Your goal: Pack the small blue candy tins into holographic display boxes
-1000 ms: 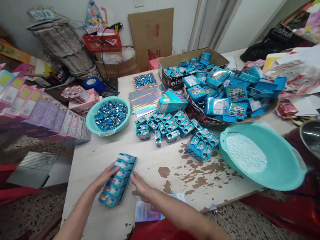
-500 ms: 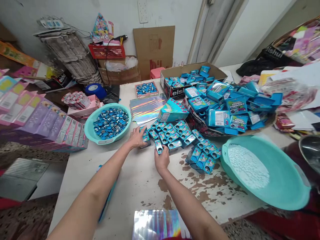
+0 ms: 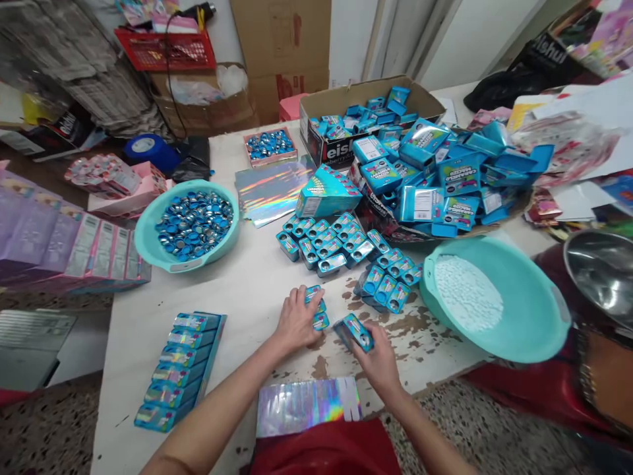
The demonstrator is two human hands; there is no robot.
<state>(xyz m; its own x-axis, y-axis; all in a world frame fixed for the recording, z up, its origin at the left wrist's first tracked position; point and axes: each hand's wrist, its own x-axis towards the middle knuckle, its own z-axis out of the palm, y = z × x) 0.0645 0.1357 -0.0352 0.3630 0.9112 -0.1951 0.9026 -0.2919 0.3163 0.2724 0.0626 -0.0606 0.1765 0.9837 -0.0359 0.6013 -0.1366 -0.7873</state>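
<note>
My left hand (image 3: 298,321) is closed around a pair of small blue candy boxes (image 3: 317,305) standing side by side on the table. To its right, my right hand (image 3: 380,358) grips one more small blue candy box (image 3: 357,332) between thumb and fingers, tilted, with a round dark hole showing on its top. Just beyond both hands stand a group of similar upright boxes (image 3: 330,245) and a smaller cluster (image 3: 388,280). A larger turquoise display carton (image 3: 327,194) stands behind the group. At the left front lies a row of blue boxes (image 3: 173,369) in a tray.
A turquoise basin (image 3: 143,244) holds blue-and-silver caps; another basin (image 3: 539,316) at right holds small white pieces. Cartons (image 3: 321,148) heaped with blue boxes stand at the back. Holographic sheets lie at the near edge (image 3: 306,402) and behind (image 3: 271,191).
Both hands have drawn back from the upright group toward the near edge, bringing small boxes along. The view has tilted down, showing the row at left front more fully.
</note>
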